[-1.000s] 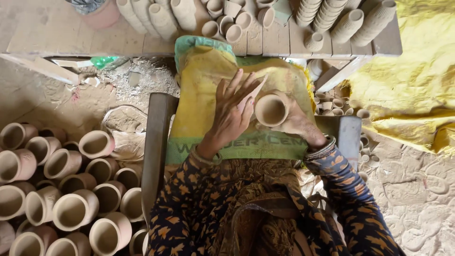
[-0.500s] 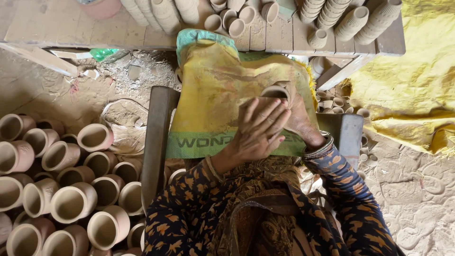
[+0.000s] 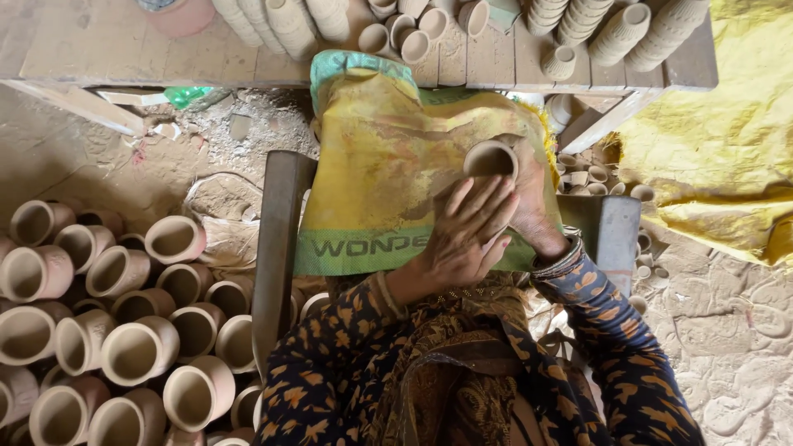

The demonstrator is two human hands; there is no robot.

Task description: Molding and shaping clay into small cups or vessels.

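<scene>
A pottery workshop: heaps of unfired clay cups (image 3: 124, 330), stacked cups on a dusty wooden bench (image 3: 248, 58).

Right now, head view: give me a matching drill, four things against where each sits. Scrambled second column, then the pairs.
Things
1. clay cup
2. yellow sack
3. pile of clay pots
4. stacked cups

Places
A. on the wooden shelf at the top
B. on the floor, lower left
C. between the left hand and right hand
D. spread over the lap, under the hands

Pairs: 1-C, 2-D, 3-B, 4-A
</scene>
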